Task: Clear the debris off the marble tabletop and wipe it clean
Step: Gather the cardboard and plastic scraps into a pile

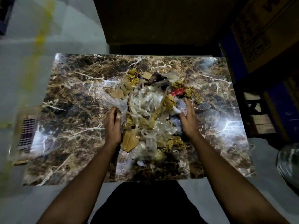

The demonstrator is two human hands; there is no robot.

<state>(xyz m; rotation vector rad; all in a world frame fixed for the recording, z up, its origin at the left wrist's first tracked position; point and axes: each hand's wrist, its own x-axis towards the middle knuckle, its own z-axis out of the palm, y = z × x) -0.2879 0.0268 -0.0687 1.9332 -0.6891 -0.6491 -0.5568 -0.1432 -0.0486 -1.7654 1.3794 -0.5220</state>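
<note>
1. Beyond the far edge we see a large dark brown panel (161, 20), standing upright.
2. Off the far right corner we see stacked cardboard boxes (265, 29) with dark printing, too blurred for us to read.
3. Below those, along the right edge, we make out blue boxes (281, 107) and a wooden crate (260, 123).
4. Near the right near corner we find a clear crumpled plastic bag (288, 164) on the pale floor (24, 204).
5. Off the left edge we note a floor grate (26, 133).
6. At far left we see a blurred yellow-green streak (38, 41); we cannot tell what it is.
</note>
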